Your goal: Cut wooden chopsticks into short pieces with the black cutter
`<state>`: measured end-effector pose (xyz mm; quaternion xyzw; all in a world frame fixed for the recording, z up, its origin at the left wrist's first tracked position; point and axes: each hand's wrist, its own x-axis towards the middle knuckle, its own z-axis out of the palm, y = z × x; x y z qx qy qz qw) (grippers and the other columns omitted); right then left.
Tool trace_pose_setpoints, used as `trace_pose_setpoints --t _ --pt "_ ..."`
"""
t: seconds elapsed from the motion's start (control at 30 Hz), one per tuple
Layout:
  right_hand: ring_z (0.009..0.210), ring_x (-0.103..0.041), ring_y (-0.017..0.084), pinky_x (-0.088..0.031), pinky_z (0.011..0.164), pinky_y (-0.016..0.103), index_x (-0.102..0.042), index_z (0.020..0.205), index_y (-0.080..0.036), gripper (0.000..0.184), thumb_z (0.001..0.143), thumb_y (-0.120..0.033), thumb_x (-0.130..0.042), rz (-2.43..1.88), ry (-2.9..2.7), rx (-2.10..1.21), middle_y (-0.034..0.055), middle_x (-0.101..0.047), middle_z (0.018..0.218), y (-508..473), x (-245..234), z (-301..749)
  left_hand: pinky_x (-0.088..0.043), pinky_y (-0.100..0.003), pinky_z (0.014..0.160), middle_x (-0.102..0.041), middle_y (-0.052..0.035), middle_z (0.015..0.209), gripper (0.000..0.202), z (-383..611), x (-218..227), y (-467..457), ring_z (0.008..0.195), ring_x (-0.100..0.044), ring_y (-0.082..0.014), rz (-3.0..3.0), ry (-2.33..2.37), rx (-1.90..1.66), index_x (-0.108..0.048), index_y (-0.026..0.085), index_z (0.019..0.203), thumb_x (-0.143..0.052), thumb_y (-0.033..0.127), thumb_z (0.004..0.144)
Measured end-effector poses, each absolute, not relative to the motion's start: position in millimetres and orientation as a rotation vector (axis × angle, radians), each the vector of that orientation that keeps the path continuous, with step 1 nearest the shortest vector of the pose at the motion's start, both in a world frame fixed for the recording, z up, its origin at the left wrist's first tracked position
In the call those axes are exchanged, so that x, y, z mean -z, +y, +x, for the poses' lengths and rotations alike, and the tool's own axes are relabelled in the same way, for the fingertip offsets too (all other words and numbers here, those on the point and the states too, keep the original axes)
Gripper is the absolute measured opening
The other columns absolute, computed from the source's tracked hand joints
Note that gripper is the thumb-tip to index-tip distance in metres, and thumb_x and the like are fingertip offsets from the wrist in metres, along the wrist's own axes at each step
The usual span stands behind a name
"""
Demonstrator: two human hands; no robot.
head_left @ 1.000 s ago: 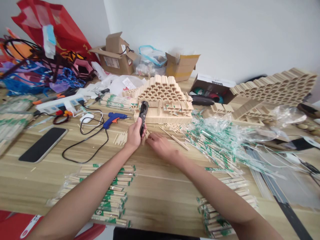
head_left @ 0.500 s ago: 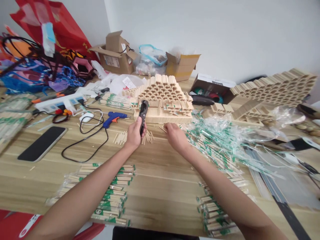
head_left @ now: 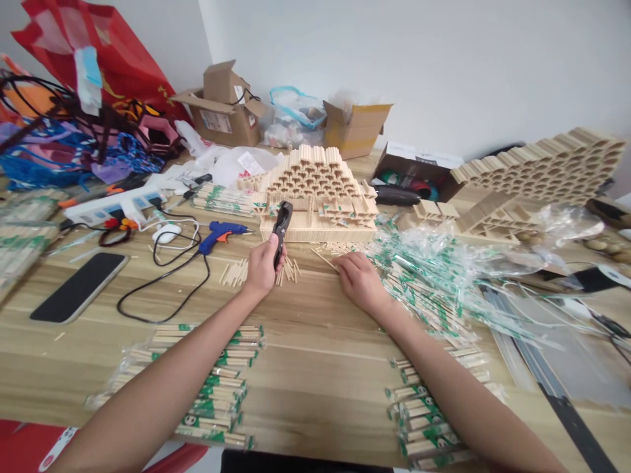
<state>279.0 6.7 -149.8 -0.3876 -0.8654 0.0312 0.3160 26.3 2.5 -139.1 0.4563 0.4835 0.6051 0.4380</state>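
My left hand (head_left: 261, 268) is closed around a black pliers-like tool (head_left: 282, 225), held upright with its head pointing away from me. To the right, my right hand (head_left: 362, 281) is low over the table, fingers pinched on the end of a thin wooden stick (head_left: 326, 260). Short cut sticks (head_left: 290, 270) lie under and beside my left hand. More small stick pieces (head_left: 335, 247) lie just beyond my right hand. Behind both hands stands a stepped structure (head_left: 315, 197) built of light wooden sticks, its upper part full of small cells.
Wrapped chopstick bundles (head_left: 227, 374) lie at front left, and others (head_left: 426, 420) at front right. A blue glue gun (head_left: 219, 238) with a looping cord and a phone (head_left: 79, 288) lie left. Empty-looking plastic wrappers (head_left: 438, 269) spread right. A second stick structure (head_left: 547, 171) stands back right.
My right hand has moved a little right and towards me, and more of the stick in its fingers shows. My left hand keeps hold of the tool. The view has shifted slightly.
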Motion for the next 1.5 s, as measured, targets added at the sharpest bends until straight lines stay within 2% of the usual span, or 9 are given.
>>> trace_pose_setpoints --t 0.33,0.43,0.63,0.8,1.5 --pt "0.100 -0.062 0.027 -0.051 0.094 0.042 -0.075 0.108 -0.019 0.026 0.103 -0.020 -0.048 -1.140 -2.223 -0.108 0.0128 -0.073 0.103 1 155 280 -0.035 -0.024 0.045 -0.053 -0.0013 0.061 0.059 23 149 -1 0.051 -0.047 -0.0118 1.445 1.275 -1.414 -0.063 0.019 0.072 -0.047 0.073 0.093" --pt "0.106 -0.060 0.028 -0.049 0.098 0.044 -0.074 0.113 -0.018 0.027 0.104 -0.021 -0.049 -1.149 -2.266 -0.059 0.0137 -0.071 0.110 0 155 279 -0.036 -0.024 0.048 -0.055 -0.0020 0.064 0.056 20 152 -1 0.055 -0.049 -0.0128 1.528 1.316 -1.386 -0.063 0.020 0.074 -0.047 0.069 0.095" --pt "0.126 -0.050 0.035 -0.042 0.108 0.054 -0.070 0.129 -0.017 0.034 0.105 -0.032 -0.052 -1.156 -2.405 0.034 0.0180 -0.064 0.133 -10 150 271 -0.035 -0.027 0.056 -0.055 -0.0006 0.064 0.047 18 144 -6 0.057 -0.049 -0.0138 1.829 1.378 -1.270 -0.063 0.020 0.077 -0.045 0.058 0.100" --pt "0.132 -0.046 0.035 -0.039 0.111 0.057 -0.074 0.123 -0.020 0.032 0.106 -0.034 -0.051 -1.151 -2.456 0.020 0.0170 -0.061 0.139 -15 145 266 -0.037 -0.028 0.061 -0.057 -0.0003 0.062 0.044 19 133 -11 0.059 -0.052 -0.0152 2.051 1.353 -1.215 -0.062 0.020 0.076 -0.046 0.054 0.100" --pt "0.122 -0.054 0.030 -0.046 0.105 0.050 -0.076 0.115 -0.020 0.026 0.104 -0.024 -0.053 -1.033 -2.400 -0.125 0.0155 -0.067 0.119 -14 148 262 -0.040 -0.029 0.065 -0.064 -0.0023 0.069 0.042 19 135 -11 0.066 -0.057 -0.0179 2.106 1.350 -1.126 -0.064 0.022 0.079 -0.048 0.055 0.098"
